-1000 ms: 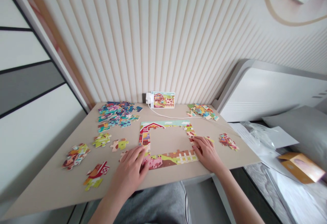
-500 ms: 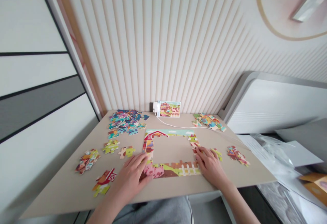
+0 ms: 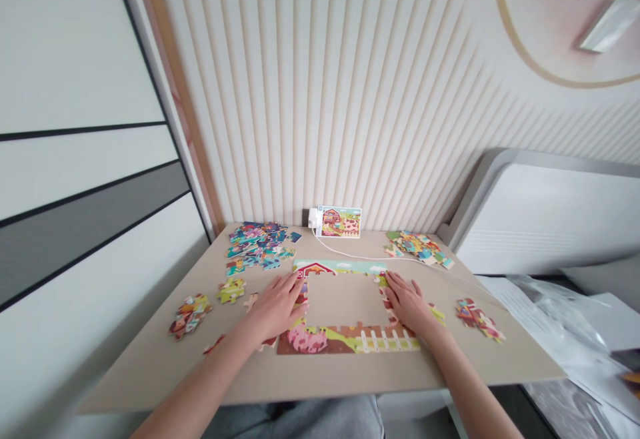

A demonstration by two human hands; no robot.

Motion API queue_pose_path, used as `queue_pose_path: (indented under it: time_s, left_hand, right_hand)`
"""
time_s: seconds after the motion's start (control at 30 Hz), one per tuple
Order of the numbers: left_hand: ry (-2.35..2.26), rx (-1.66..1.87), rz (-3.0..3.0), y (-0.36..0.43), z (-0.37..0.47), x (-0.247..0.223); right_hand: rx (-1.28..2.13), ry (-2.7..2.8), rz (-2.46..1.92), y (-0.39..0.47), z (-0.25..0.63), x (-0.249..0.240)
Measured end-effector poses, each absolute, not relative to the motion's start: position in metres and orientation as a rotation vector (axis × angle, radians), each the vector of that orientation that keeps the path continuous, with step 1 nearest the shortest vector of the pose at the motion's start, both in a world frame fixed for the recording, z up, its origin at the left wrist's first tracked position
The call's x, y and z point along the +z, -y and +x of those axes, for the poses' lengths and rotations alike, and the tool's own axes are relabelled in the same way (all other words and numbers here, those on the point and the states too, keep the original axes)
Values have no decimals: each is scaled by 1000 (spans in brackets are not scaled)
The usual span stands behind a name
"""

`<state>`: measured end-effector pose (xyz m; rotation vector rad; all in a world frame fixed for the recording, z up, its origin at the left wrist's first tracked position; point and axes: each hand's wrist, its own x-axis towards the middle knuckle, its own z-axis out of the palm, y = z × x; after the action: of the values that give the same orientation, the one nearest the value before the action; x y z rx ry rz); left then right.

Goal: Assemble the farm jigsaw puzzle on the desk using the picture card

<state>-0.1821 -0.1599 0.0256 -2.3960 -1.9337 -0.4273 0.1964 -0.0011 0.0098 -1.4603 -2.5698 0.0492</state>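
Note:
A jigsaw puzzle frame lies flat on the table, its border pieces joined around a bare middle. Its lower edge shows a pink pig and a white fence; a red barn roof and sky run along the top. My left hand rests flat over the left side of the border, fingers stretched out and pointing away from me. On the right side, my right hand lies with fingers extended over the border pieces. Neither hand grips anything. Parts of both side borders are hidden under the hands.
Blue puzzle pieces are heaped at the back left, and mixed pieces at the back right. Small clusters lie left, others right. A picture card leans on the wall beside a white charger with its cable.
Both hands have slid away from me along the sides of the puzzle border, toward its upper corners. More of the pig and fence edge shows now. The camera view has shifted.

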Motion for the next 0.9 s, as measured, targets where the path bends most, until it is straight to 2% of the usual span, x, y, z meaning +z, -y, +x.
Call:
queue_pose_path:
  time_s: [0.43, 0.7, 0.9]
  left_hand:
    - [1894, -617, -2270, 161, -170, 28]
    - [1781, -576, -2251, 173, -165, 49]
    - [1782, -622, -2191, 217, -173, 47]
  right_hand:
    - [-154, 2515, -1369, 6, 194, 9]
    - [-369, 2269, -1219, 23, 202, 22]
    - [-297, 1951, -1433, 18, 239, 23]
